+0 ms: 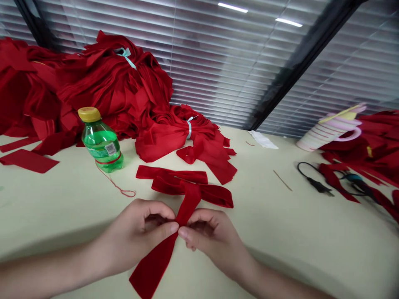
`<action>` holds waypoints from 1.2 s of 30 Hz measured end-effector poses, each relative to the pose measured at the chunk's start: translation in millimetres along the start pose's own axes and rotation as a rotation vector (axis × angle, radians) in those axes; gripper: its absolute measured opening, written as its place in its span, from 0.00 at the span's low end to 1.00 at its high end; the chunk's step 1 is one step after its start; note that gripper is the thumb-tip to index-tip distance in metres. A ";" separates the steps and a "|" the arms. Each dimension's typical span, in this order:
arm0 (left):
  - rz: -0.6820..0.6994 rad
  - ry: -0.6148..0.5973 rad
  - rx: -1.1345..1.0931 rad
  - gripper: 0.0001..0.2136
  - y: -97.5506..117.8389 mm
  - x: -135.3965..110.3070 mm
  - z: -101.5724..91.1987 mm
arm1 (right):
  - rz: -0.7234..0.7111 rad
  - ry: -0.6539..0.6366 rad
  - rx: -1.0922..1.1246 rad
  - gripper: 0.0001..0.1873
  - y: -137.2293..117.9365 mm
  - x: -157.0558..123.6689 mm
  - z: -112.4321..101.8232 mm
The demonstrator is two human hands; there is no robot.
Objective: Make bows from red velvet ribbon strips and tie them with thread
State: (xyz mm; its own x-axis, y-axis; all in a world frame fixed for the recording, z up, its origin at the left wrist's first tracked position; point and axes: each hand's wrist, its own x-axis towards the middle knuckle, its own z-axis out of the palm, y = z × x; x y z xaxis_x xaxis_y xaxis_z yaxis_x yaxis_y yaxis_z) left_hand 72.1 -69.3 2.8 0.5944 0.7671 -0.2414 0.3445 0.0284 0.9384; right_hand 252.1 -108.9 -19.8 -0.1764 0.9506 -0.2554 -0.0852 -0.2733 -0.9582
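Between my two hands is a red velvet ribbon (160, 259), pinched in at its middle. My left hand (145, 232) grips it with thumb and fingertips from the left. My right hand (210, 234) pinches the same spot from the right, the thumbs nearly touching. One end of the ribbon hangs toward me, while the other runs away to a looped red ribbon (216, 195) lying just beyond my hands. Behind that loop lies a flat red strip (143, 172). Whether the held ribbon joins the loop I cannot tell.
A green bottle (104, 145) with a yellow cap stands left, a red thread (126, 193) beside it. Tied red ribbon bundles (109, 83) are heaped against the blinds (212, 62). To the right are a striped mug (328, 133), a black plug (318, 186) with its cord and more red ribbon.
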 end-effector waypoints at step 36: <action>-0.065 -0.128 -0.040 0.07 3.5 -1.2 1.1 | -0.076 -0.143 0.179 0.11 -2.4 -1.5 -5.6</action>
State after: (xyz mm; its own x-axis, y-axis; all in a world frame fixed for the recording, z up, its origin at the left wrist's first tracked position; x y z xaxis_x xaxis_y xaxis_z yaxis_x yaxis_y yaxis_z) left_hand 73.3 -70.9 6.1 0.6606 0.6745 -0.3296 0.3575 0.1035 0.9282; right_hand 258.0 -108.9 -17.8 -0.2987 0.9424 -0.1506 -0.2740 -0.2359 -0.9324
